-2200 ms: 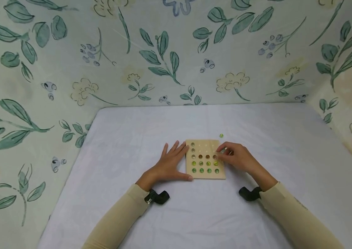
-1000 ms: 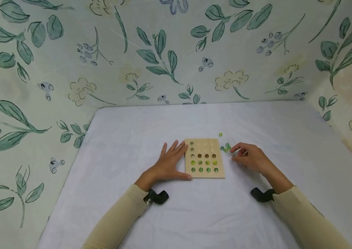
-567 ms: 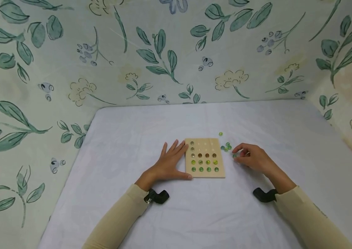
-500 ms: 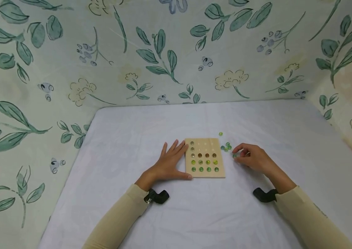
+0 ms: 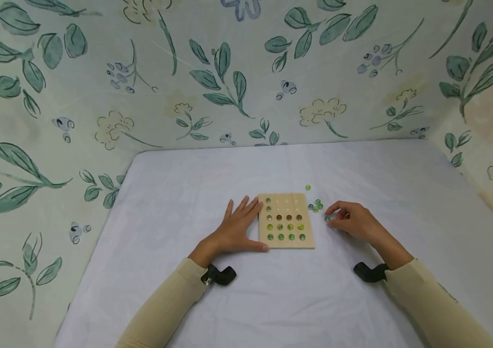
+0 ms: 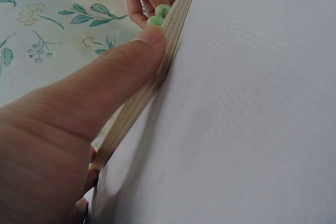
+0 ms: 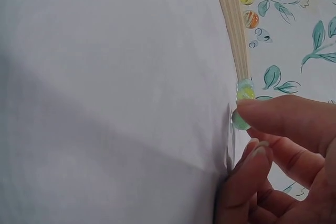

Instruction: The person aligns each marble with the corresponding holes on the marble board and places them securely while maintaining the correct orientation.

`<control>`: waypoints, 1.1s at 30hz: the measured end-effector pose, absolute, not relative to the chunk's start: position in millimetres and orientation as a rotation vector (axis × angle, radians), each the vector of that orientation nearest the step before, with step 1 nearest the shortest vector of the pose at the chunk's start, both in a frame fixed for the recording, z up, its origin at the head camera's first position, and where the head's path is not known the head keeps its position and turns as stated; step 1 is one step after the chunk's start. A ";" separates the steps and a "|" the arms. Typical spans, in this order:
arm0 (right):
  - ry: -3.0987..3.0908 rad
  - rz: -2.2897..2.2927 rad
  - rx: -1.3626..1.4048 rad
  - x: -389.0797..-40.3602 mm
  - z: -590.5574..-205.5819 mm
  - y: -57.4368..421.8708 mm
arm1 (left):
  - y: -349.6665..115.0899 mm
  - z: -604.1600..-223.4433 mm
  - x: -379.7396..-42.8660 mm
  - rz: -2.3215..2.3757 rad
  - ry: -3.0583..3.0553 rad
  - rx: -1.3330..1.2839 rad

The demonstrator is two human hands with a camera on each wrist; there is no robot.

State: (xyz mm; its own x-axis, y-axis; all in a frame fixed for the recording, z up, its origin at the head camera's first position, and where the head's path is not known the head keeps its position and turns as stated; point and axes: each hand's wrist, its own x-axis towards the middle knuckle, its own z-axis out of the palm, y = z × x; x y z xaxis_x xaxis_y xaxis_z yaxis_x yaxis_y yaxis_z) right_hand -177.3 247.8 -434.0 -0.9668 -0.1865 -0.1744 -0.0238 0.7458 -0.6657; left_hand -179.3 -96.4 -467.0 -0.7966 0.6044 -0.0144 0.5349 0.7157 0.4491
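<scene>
My left hand lies spread along the left edge of a square wooden board, its thumb at the near corner. Marbles fill the board's left column and its three nearest rows: brown-orange, yellow-green, then green nearest me. Shallow bare hollows show at the far right. Right of the board, my right hand pinches a green marble between thumb and forefinger, low at the cloth. In the left wrist view the left thumb presses against the board's edge, next to green marbles.
A small cluster of loose green marbles lies between the board and the right fingertips. One yellow-green marble sits apart, beyond the board's far right corner. A white cloth covers the table, with leaf-patterned fabric behind.
My right hand has let go of a marble at the third row's right end, moved right off the board, and taken hold of a green marble. The left hand has stayed put.
</scene>
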 end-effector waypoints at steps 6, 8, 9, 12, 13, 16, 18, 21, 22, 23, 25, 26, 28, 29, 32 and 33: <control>2.708 -1.030 -0.156 -177.5 -435.5 248.3 | -95.9 -468.2 -179.0 0.653 2.761 0.925; 2.706 -1.028 -0.159 -177.4 -435.2 248.0 | -96.2 -469.0 -179.3 0.658 2.762 0.925; 2.707 -1.028 -0.162 -177.4 -435.0 247.9 | -96.2 -469.0 -179.4 0.652 2.764 0.924; 2.710 -1.022 -0.168 -177.5 -434.3 247.4 | -96.6 -469.7 -179.6 0.644 2.770 0.927; 2.710 -1.023 -0.168 -177.5 -434.2 247.2 | -96.8 -469.7 -179.6 0.645 2.772 0.929; 2.711 -1.020 -0.162 -177.9 -434.2 247.0 | -97.0 -468.4 -179.3 0.656 2.768 0.930; 2.705 -1.024 -0.158 -178.0 -434.3 246.9 | -97.2 -468.3 -179.3 0.661 2.763 0.926; 2.699 -1.025 -0.156 -177.8 -434.4 247.0 | -97.5 -468.8 -179.4 0.666 2.757 0.925; 2.696 -1.027 -0.157 -177.7 -434.3 247.1 | -97.5 -468.9 -179.5 0.667 2.757 0.926; 2.697 -1.028 -0.160 -177.7 -434.3 247.2 | -97.6 -468.9 -179.5 0.666 2.758 0.926; 2.699 -1.031 -0.165 -177.9 -434.0 247.1 | -97.7 -468.9 -179.8 0.665 2.763 0.929; 2.697 -1.035 -0.166 -178.1 -433.9 247.0 | -97.5 -468.5 -179.9 0.658 2.767 0.926; 2.697 -1.038 -0.167 -178.7 -433.7 246.5 | -97.6 -468.4 -179.9 0.661 2.767 0.925; 2.695 -1.039 -0.166 -179.0 -433.7 246.2 | -97.5 -468.2 -179.8 0.662 2.765 0.922; 2.696 -1.033 -0.160 -180.0 -433.5 245.3 | -97.2 -467.8 -179.6 0.662 2.759 0.919; 2.699 -1.031 -0.161 -180.5 -433.3 245.0 | -97.2 -467.8 -179.6 0.661 2.758 0.920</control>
